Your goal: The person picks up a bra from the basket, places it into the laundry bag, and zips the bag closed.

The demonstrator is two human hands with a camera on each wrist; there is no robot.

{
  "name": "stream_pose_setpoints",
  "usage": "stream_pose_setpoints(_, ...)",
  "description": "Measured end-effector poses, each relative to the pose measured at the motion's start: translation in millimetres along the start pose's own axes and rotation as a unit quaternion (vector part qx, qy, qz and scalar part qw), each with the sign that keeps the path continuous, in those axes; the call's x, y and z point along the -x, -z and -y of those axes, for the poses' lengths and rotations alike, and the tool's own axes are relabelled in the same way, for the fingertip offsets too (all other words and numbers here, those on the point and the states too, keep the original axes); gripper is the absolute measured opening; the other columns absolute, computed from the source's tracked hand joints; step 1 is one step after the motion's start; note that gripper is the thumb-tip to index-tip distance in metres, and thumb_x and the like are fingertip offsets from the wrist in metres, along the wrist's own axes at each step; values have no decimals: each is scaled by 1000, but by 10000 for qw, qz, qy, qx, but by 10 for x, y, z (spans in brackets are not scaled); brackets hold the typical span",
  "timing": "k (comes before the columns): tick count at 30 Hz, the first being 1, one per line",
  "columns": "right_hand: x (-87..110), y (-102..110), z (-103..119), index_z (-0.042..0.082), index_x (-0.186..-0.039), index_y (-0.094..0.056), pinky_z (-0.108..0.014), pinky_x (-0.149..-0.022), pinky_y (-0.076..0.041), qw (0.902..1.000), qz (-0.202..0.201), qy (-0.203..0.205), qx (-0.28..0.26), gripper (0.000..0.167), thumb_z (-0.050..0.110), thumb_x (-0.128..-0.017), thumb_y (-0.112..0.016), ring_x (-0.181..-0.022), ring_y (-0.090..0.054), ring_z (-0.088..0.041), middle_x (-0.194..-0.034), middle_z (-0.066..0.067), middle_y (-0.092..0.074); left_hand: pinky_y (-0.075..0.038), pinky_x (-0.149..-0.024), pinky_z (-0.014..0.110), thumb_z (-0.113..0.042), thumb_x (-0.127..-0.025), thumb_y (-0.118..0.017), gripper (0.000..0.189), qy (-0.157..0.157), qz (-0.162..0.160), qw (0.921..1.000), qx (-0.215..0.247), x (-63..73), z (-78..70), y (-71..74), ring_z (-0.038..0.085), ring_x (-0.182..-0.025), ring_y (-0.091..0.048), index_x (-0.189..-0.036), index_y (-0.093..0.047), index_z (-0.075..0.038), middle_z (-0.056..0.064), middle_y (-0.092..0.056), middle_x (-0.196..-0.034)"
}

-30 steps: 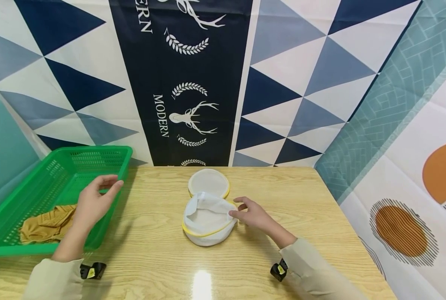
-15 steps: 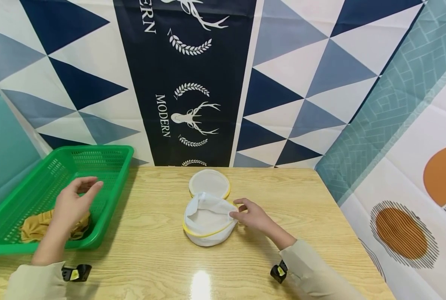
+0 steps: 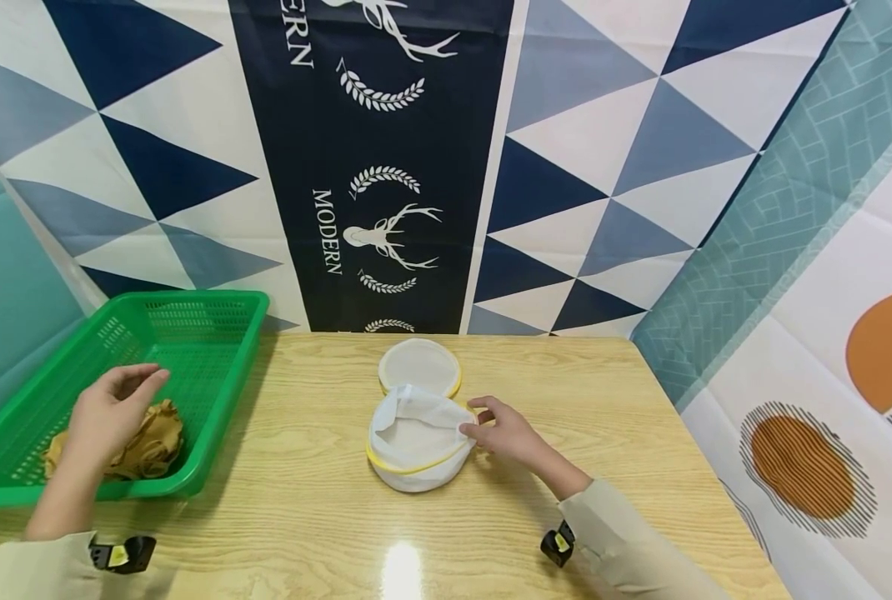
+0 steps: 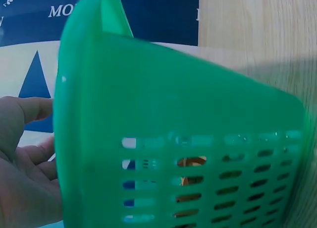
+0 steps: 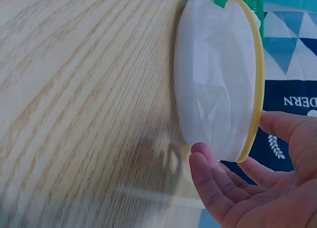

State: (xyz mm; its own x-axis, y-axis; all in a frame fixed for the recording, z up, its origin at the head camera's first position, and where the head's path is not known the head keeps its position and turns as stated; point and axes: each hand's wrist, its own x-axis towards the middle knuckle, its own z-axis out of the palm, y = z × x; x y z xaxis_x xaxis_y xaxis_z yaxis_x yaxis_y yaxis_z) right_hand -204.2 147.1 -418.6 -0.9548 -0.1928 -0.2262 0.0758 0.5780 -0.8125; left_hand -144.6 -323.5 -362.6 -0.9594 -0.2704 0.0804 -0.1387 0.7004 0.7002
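Observation:
A round white mesh laundry bag (image 3: 419,446) with yellow zipper edging stands unzipped on the table, its round lid (image 3: 419,367) folded back behind it. My right hand (image 3: 508,429) holds the bag's right rim between thumb and fingers; the right wrist view shows the thumb (image 5: 280,125) at the yellow edge. Over the green plastic basket (image 3: 224,392) hovers my left hand (image 3: 112,412), fingers loosely curved around nothing. Below it in the basket lies a crumpled mustard-coloured cloth item (image 3: 149,442), partly hidden by the hand and wrist. The left wrist view mostly shows the basket's slotted wall (image 4: 163,99).
The wooden table (image 3: 296,517) has its back edge against a patterned wall covering (image 3: 386,167). The basket's tall rim stands at the left, between the left hand and the bag. A patterned panel (image 3: 799,375) borders the table's right side.
My left hand has moved left and slightly down, further over the basket, uncovering more of the mustard cloth. My right hand and the mesh bag have stayed put.

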Motion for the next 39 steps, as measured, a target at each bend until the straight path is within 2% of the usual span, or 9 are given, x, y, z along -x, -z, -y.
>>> stream_pose_setpoints(4, 5, 1, -6, 5, -132, -49, -33, -62, -51, 10000, 1, 4, -36, 50, 22, -88, -65, -74, -60, -19, -103, -13, -58, -42, -72, 48, -48, -98, -35, 66, 67, 52, 10000, 14, 0, 68, 24, 48, -114, -40, -139, -36, 3, 32, -40, -133)
stream_pose_setpoints(8, 6, -6, -13, 5, -133, -48, -33, -62, -52, 10000, 7, -32, -52, 51, 22, -88, -65, -76, -62, -20, -103, -13, -58, -39, -76, 54, -47, -98, -35, 66, 101, 71, 9999, -100, 6, 145, 64, 51, -115, -38, -139, -35, 5, 34, -39, -133)
stream_pose_setpoints(19, -8, -12, -12, 4, -134, -47, -33, -63, -52, 10000, 1, -83, -55, 52, 21, -88, -65, -76, -63, -21, -104, -14, -57, -39, -73, 54, -49, -98, -33, 68, 248, 79, 9991, -332, -49, 318, 197, 51, -110, -40, -139, -34, 6, 36, -37, -133)
stream_pose_setpoints(24, -12, -16, -24, 4, -133, -48, -32, -62, -52, 9999, -33, -109, -71, 51, 21, -88, -65, -74, -61, -19, -104, -14, -58, -40, -73, 54, -51, -97, -32, 70, 337, 125, 9980, -522, -71, 339, 210, 50, -109, -40, -140, -34, 4, 35, -38, -132)
stream_pose_setpoints(27, -7, -17, -19, 5, -133, -48, -33, -62, -52, 9998, -52, -119, -143, 50, 20, -89, -64, -73, -61, -19, -104, -13, -57, -38, -74, 57, -48, -98, -32, 69, 294, 246, 9978, -545, -74, 344, 229, 53, -110, -38, -139, -31, 8, 38, -34, -133)
stream_pose_setpoints(32, 1, -23, -8, 4, -133, -48, -33, -62, -52, 9997, -72, -121, -213, 49, 20, -89, -64, -74, -61, -20, -105, -14, -57, -40, -72, 56, -46, -99, -32, 69, 300, 248, 9967, -709, -80, 384, 245, 54, -108, -38, -138, -31, 11, 40, -34, -131)
stream_pose_setpoints(33, 3, -24, -6, 4, -132, -49, -33, -62, -52, 9997, -74, -123, -220, 48, 20, -89, -64, -74, -61, -20, -105, -14, -57, -41, -69, 52, -48, -98, -31, 71, 325, 166, 9963, -782, -91, 414, 229, 54, -108, -39, -137, -32, 11, 40, -35, -130)
stream_pose_setpoints(39, 11, -27, -3, 3, -132, -48, -34, -64, -53, 9997, -12, -103, -225, 48, 20, -90, -63, -77, -63, -21, -107, -16, -55, -43, -67, 51, -49, -98, -31, 72, 745, -225, 9916, -1037, -146, 497, 168, 53, -107, -40, -135, -33, 12, 40, -36, -129)
